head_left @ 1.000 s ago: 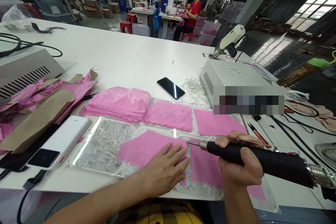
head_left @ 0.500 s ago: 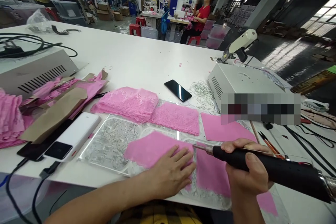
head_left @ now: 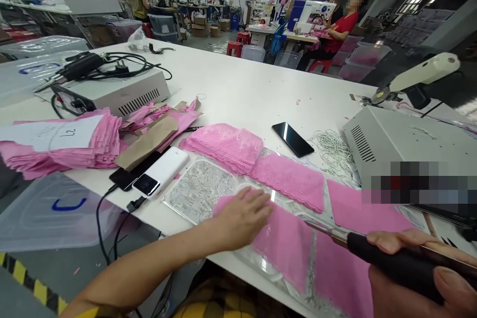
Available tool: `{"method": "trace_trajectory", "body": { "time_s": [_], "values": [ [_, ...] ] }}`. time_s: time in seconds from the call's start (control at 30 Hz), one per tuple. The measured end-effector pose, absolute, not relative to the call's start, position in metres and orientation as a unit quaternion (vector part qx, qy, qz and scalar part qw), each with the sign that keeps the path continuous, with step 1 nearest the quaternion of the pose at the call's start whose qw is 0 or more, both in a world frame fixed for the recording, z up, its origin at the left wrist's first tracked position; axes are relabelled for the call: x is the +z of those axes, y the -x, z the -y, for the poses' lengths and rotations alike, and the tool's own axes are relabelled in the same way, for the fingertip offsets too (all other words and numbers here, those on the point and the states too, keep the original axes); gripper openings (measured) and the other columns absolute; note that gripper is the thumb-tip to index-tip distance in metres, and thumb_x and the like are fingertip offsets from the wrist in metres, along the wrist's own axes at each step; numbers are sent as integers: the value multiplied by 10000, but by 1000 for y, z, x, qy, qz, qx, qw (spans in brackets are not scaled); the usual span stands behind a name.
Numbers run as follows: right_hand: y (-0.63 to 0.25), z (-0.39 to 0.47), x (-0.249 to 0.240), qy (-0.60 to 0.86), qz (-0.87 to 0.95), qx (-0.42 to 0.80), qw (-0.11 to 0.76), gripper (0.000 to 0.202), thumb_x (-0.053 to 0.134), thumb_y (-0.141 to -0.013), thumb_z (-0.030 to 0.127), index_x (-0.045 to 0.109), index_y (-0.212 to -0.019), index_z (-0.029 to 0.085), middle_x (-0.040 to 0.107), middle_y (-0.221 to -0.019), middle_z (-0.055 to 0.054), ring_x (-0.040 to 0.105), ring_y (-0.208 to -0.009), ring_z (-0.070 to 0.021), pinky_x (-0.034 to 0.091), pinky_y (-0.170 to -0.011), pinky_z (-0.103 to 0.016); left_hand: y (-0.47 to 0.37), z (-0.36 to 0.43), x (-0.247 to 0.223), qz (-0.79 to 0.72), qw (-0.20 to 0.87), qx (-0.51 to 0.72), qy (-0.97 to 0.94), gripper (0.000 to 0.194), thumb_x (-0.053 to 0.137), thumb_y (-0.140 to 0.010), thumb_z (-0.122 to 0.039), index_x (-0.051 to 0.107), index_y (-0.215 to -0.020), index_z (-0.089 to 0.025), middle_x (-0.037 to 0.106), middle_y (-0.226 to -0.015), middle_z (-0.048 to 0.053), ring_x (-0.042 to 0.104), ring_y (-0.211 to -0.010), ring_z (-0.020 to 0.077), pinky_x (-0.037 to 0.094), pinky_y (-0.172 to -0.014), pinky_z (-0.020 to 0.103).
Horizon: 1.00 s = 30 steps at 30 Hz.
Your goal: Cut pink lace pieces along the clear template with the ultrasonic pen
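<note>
My left hand [head_left: 242, 218] lies flat on the left part of a pink fabric piece [head_left: 285, 238], fingers stretched out. My right hand [head_left: 421, 268], partly cut off at the frame's edge, is wrapped around a black-handled tool with a metal tip [head_left: 391, 261]. The slim tip points left, by the upper right corner of that piece; whether it touches cannot be told. Under the fabric is a clear plastic sheet or lid [head_left: 201, 189]. Farther right lie a second pink piece [head_left: 339, 273] and a third pink piece [head_left: 365, 203].
Behind are a pink lace stack [head_left: 223, 146], a lace piece [head_left: 288, 179], a phone [head_left: 292, 139] and tangled thread [head_left: 333, 154]. A grey vented box [head_left: 402, 144] stands right, another vented box [head_left: 137, 92] left. A white power bank [head_left: 162, 171] and labelled pink bundle [head_left: 93, 144] lie left.
The view has turned left, showing more of the table's left end. My left hand has slid left across the pink piece. The tool's tip now sits farther from my left hand.
</note>
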State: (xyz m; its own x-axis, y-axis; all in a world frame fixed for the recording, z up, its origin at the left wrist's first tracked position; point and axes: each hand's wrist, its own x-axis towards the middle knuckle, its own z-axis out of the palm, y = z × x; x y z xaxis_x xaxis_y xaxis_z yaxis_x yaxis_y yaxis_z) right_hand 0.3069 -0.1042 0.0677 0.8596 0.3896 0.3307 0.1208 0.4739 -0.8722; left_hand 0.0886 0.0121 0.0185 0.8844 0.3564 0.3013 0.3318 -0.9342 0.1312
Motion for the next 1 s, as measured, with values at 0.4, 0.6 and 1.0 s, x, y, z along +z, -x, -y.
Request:
{"method": "trace_trajectory", "body": {
  "time_s": [0.4, 0.6, 1.0],
  "values": [
    [-280, 73, 76, 463, 330, 110, 815, 199, 512, -536, 268, 597, -702, 197, 591, -662, 9, 520, -415, -160, 456, -409, -361, -64, -28, 9, -197, 48, 186, -961, 287, 449, -982, -257, 620, -1191, -160, 596, -1317, 107, 494, -1303, 282, 366, -1107, 532],
    [-268, 63, 78, 432, 360, 137, 816, 182, 552, -598, 249, 603, -762, 189, 604, -707, 7, 536, -442, -147, 469, -427, -350, -61, -33, 15, -203, 66, 136, -968, 362, 444, -989, -340, 566, -1293, -187, 492, -1443, 115, 411, -1374, 313, 333, -1114, 579],
    [-248, 27, 73, 377, 438, 174, 798, 143, 579, -732, 218, 590, -871, 189, 603, -803, -1, 602, -534, -144, 521, -531, -352, -51, -34, 18, -205, 85, 132, -966, 439, 376, -1017, -394, 467, -1395, -188, 478, -1458, 93, 396, -1387, 291, 323, -1125, 573]
  ]
}}
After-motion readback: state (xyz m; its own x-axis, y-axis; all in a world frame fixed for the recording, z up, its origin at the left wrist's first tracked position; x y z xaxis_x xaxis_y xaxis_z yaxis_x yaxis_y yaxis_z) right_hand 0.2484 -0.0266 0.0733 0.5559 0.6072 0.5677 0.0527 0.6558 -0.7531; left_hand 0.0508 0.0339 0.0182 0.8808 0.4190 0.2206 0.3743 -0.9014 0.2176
